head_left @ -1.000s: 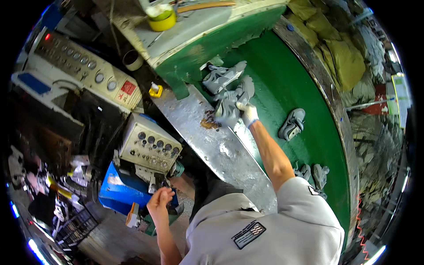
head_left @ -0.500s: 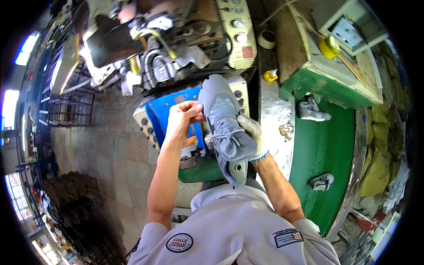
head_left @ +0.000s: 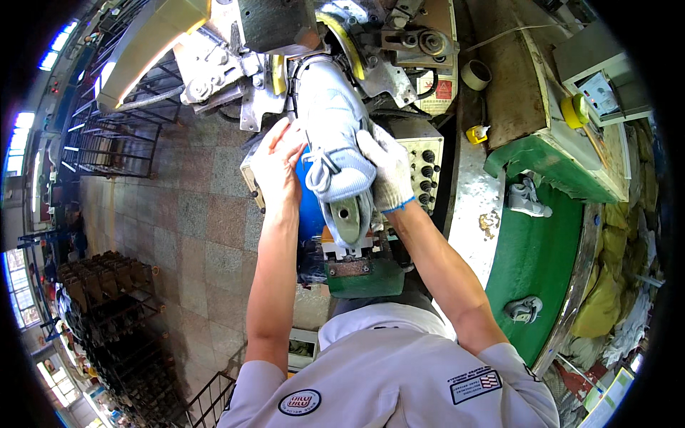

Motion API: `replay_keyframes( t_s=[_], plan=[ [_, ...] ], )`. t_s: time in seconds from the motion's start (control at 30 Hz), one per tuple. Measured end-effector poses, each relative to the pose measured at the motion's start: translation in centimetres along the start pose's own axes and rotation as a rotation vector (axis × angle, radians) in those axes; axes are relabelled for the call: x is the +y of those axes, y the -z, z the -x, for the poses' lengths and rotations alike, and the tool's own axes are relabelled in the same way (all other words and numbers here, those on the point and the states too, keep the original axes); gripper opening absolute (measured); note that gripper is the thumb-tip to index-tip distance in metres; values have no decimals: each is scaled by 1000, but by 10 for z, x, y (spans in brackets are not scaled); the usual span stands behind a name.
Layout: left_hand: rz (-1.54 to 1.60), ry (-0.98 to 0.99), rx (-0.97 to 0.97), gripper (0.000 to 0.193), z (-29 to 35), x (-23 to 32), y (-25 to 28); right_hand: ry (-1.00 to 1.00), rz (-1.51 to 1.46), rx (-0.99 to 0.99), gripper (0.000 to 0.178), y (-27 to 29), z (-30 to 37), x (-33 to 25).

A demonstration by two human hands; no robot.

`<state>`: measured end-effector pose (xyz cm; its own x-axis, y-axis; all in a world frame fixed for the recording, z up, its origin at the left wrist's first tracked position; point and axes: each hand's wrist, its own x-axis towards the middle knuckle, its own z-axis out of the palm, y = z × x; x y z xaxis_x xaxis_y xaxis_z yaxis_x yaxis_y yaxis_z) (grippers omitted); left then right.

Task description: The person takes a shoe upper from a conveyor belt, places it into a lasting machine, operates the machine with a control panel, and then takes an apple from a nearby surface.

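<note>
A grey lace-up shoe (head_left: 332, 107) points away from me, its toe end in among the metal jaws and yellow-edged parts of a machine (head_left: 389, 60). A green last (head_left: 345, 220) with a hole shows at its heel end. My right hand (head_left: 389, 165), in a pale knit glove with a blue cuff, grips the shoe's right side near the laces. On the other side my bare left hand (head_left: 280, 162) is open, fingers stretched along the shoe's left edge; whether the fingertips press on it, I cannot tell. The toe tip is partly hidden by the machine's dark block (head_left: 277, 25).
Right of the machine is a control panel (head_left: 426, 171) with black knobs. Further right, two more shoes (head_left: 529, 197) (head_left: 524, 309) lie on a green surface (head_left: 492, 285). A tape roll (head_left: 476, 74) and a yellow object (head_left: 477, 134) sit nearby. Dark racks (head_left: 107, 307) stand at lower left.
The shoe has moved forward, its toe now among the machine's jaws. My left hand has let go its pinch on the shoe's edge and spread its fingers. My right hand stays on the shoe.
</note>
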<state>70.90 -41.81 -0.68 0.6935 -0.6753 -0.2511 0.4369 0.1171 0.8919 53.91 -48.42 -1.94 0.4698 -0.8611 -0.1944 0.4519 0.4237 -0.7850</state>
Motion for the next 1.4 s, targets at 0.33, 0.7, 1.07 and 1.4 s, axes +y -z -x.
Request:
replay_keyframes(
  t_s=[0.33, 0.7, 1.07, 1.4],
  plan=[
    [127, 372, -77, 44, 15, -38, 8, -46, -111, 131, 41, -12, -27, 31],
    [134, 303, -140, 46, 4, -56, 13, -146, 38, 266, 44, -13, -18, 40],
    [-243, -169, -232, 34, -10, -83, 34, 304, 604, 133, 47, 0, -25, 57],
    [-190, -3, -128, 48, -8, -72, 36, -2, 291, 149, 43, 23, -23, 60]
  ],
)
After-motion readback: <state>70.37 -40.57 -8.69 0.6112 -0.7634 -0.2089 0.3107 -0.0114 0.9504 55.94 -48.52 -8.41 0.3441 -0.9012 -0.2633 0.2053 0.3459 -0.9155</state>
